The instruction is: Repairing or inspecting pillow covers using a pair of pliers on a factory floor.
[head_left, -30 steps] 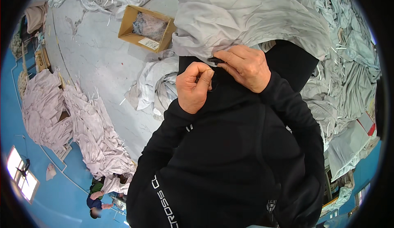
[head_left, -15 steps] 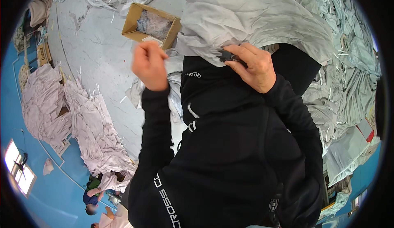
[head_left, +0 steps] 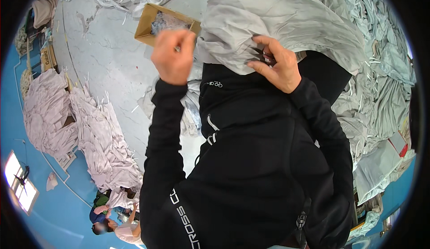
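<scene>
My right hand (head_left: pixel 283 66) holds a small dark pair of thread snips (head_left: pixel 268 58) between thumb and fingers, blades pointing left and standing apart. Under and beyond the blades, a large pale grey cloth (head_left: pixel 251 20) lies gathered in soft folds over my lap. My left hand (head_left: pixel 174 57) is raised to the left of the cloth, in front of the cardboard box. Its fingers are curled together, and whether something small is pinched in them I cannot make out.
The open cardboard box (head_left: pixel 144 30) holds a tangle of loose thread or fluff (head_left: pixel 168 21). Heaps of grey cloth (head_left: pixel 380 96) line the right side, and pale piles (head_left: pixel 96 137) lie at the left. Two people (head_left: pixel 123 229) are at the lower left.
My left hand has moved right, toward the cloth, and now covers part of the box. The snips have turned slightly and their blades have come apart.
</scene>
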### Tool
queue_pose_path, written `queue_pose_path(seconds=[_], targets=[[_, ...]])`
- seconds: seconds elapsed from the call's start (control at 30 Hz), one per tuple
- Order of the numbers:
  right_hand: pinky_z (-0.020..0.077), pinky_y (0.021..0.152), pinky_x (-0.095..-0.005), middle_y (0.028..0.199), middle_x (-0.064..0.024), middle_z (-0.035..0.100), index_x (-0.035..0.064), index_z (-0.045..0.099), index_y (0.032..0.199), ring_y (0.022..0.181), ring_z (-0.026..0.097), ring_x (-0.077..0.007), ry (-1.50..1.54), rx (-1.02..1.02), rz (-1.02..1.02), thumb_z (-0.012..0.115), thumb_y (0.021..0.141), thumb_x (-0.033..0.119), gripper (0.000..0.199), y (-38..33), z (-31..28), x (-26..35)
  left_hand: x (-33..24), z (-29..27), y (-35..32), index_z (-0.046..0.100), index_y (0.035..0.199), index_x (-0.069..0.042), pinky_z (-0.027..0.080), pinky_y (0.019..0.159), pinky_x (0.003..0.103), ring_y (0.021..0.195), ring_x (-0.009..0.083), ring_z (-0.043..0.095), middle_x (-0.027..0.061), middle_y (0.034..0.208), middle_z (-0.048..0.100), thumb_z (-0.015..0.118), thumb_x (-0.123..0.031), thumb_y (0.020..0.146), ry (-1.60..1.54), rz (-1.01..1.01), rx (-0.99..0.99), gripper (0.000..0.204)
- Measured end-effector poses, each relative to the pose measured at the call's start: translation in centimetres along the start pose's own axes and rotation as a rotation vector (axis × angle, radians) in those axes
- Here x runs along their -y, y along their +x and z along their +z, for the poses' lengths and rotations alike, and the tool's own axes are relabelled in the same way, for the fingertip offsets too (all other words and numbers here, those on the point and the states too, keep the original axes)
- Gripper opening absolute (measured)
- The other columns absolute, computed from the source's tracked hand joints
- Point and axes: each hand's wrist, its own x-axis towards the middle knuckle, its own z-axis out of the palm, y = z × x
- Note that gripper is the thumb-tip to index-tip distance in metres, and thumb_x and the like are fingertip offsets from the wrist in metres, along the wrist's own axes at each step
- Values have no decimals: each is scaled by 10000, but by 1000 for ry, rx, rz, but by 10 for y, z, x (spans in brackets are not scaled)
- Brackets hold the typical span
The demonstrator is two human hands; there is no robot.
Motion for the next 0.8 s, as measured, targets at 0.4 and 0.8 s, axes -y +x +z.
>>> queue_pose_path(seconds=[0.4,0.8], targets=[[441,632,-233,799,-10,602,56,625,1127,675,496,-90,105,32,89,809,741,144,437,26,7,-9,-43,17,-36,678,869,-19,484,651,319,744,252,607,80,836,615,713,40,695,-186,68,357,188],[476,688,-240,861,-41,652,40,602,1148,735,567,-102,98,14,52,782,777,124,421,20,9,-14,-47,17,-48,559,786,-11,484,626,347,705,294,596,112,814,603,665,77,712,-171,69,256,156]])
